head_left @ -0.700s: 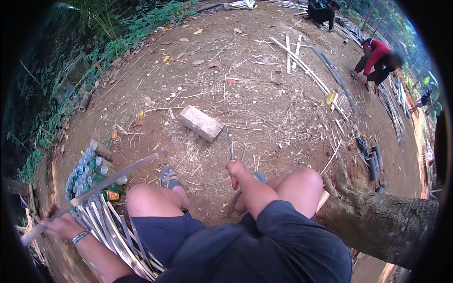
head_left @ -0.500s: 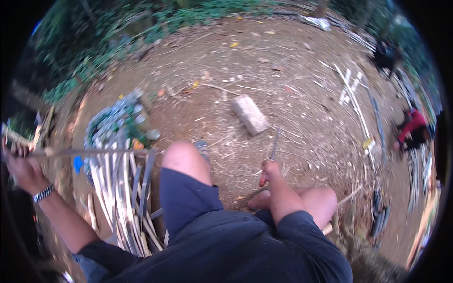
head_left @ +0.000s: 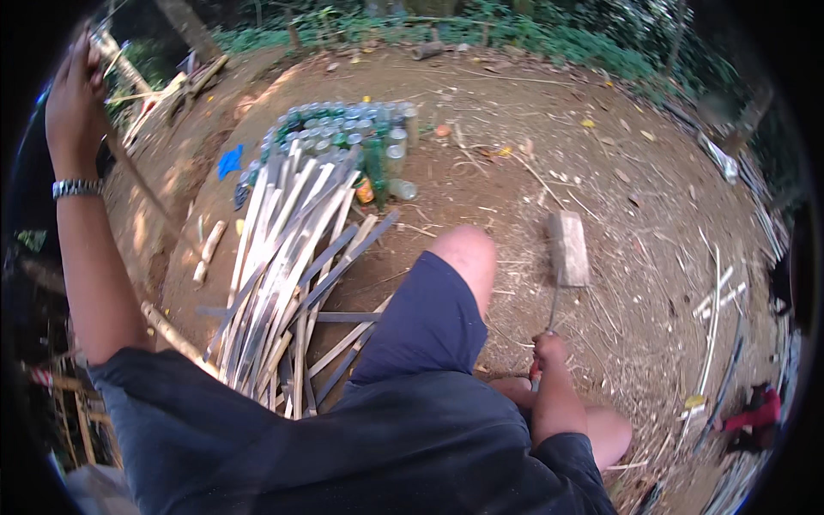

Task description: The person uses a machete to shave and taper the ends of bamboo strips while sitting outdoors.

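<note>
hands well apart: the left hand (head_left: 75, 112), raised at the far left, seems closed around 1 long strip (head_left: 142, 182) that slants down toward the right, over the ground (head_left: 652, 343) just left of a pile of strips (head_left: 292, 249). the right hand (head_left: 550, 350) is wrapped around a knife (head_left: 554, 309), its blade pointing far toward a block (head_left: 570, 249); whether the tip touches it i cannot tell.

the step in hand looks like carrying the strip aside to the left, with the knife idle. the next move seems to call for lowering the strip and letting go without swinging it into the pile or the bottles (head_left: 369, 167) beyond, the blade kept clear of the left knee (head_left: 468, 249).

against the earlier frame, the left hand is higher and farther out, and the strip, nearly level then, now slopes. the view is turned left, so the pile sits nearer the middle and the block farther right.
</note>
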`<state>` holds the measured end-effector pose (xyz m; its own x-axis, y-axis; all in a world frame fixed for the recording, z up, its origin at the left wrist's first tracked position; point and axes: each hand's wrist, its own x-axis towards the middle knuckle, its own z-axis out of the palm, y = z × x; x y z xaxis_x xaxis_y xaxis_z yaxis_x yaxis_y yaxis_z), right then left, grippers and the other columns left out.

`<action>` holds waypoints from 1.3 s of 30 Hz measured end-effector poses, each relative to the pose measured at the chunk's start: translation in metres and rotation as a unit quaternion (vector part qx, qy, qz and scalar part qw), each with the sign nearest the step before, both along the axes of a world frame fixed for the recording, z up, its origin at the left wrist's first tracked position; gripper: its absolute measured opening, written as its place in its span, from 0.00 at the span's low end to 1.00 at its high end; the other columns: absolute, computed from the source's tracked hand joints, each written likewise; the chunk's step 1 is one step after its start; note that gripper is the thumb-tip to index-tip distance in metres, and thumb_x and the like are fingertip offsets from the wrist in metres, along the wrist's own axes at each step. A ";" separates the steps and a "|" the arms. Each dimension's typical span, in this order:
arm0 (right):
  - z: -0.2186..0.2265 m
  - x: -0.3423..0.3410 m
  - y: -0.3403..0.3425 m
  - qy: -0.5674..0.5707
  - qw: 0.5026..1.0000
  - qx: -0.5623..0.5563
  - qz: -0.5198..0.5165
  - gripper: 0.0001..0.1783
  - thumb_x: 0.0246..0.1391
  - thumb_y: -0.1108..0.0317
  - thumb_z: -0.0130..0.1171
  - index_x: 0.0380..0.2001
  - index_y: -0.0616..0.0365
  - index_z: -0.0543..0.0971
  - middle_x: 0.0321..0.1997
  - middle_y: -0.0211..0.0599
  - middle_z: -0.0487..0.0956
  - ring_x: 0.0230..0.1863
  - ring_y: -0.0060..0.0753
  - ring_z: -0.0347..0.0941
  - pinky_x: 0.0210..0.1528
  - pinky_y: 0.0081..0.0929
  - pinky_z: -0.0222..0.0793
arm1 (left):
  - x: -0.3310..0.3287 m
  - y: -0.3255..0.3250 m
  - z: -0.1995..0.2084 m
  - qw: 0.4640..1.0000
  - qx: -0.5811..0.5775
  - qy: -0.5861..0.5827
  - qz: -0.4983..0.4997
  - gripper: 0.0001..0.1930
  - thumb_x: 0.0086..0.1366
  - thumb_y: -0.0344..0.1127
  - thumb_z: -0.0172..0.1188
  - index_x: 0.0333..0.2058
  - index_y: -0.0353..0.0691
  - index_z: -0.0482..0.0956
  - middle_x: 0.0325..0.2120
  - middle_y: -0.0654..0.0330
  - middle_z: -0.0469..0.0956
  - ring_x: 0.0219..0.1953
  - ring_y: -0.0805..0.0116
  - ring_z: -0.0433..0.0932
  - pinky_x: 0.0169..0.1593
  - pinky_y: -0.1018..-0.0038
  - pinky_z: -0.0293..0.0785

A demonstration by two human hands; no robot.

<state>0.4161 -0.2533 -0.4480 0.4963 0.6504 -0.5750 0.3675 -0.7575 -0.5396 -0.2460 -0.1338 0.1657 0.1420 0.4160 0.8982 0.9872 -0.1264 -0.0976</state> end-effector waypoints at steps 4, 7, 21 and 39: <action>-0.039 0.041 -0.022 -0.052 0.998 0.005 -0.024 0.23 0.52 0.54 0.58 0.46 0.58 0.79 0.41 0.53 0.82 0.44 0.49 0.80 0.46 0.42 0.74 | 0.002 0.081 -0.145 0.983 -0.103 -0.145 -0.047 0.21 0.74 0.43 0.46 0.59 0.38 0.73 0.50 0.54 0.79 0.54 0.64 0.76 0.56 0.73 0.69; -0.008 0.030 -0.002 -0.108 0.992 0.067 0.000 0.20 0.48 0.57 0.60 0.40 0.60 0.79 0.40 0.57 0.80 0.45 0.58 0.77 0.49 0.47 0.73 | -0.055 0.097 -0.238 0.972 -0.184 -0.140 -0.048 0.23 0.75 0.42 0.46 0.61 0.33 0.68 0.60 0.49 0.71 0.63 0.60 0.69 0.63 0.70 0.63; 0.271 0.214 -0.149 -0.185 0.952 0.097 -0.223 0.21 0.50 0.59 0.62 0.45 0.59 0.78 0.37 0.47 0.81 0.39 0.42 0.79 0.45 0.38 0.74 | 0.032 0.129 -0.509 0.832 -0.463 -0.063 0.298 0.30 0.67 0.50 0.56 0.62 0.39 0.66 0.54 0.41 0.73 0.56 0.43 0.72 0.58 0.57 0.69; 0.079 0.489 -0.042 -0.156 0.967 -0.101 -0.172 0.21 0.56 0.58 0.54 0.46 0.63 0.76 0.45 0.56 0.79 0.48 0.56 0.76 0.53 0.45 0.71 | 0.827 0.298 -0.406 0.700 -0.574 0.155 -0.396 0.20 0.63 0.33 0.62 0.53 0.39 0.73 0.49 0.49 0.77 0.50 0.55 0.77 0.56 0.65 0.72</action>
<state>0.9052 -0.2950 -0.3687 0.8333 0.3066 -0.4600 0.1969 -0.9421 -0.2713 0.5814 0.1638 -0.2404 0.8501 0.5193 -0.0873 0.5172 -0.7925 0.3231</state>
